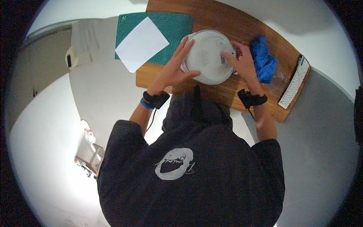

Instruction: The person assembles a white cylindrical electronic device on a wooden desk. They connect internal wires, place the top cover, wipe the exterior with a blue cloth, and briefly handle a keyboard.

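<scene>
A round white appliance (pixel 211 72) with rings of vent slots on its upward face stands at the near part of the wooden desk. My left hand (pixel 176 66) grips its left side, thumb on the near edge and fingers along the far left. On the right, my right hand (pixel 244 62) grasps the rim, with one digit resting on the vented face. A small red part (pixel 238 57) shows by my right hand; its kind I cannot make out. What lies under the appliance is hidden.
A white sheet of paper (pixel 141 44) lies on a green cutting mat (pixel 177 30) at the left. Right of the appliance is a crumpled blue cloth (pixel 263 60). A white keyboard (pixel 295 83) sits along the right edge of the wooden desk (pixel 223 15).
</scene>
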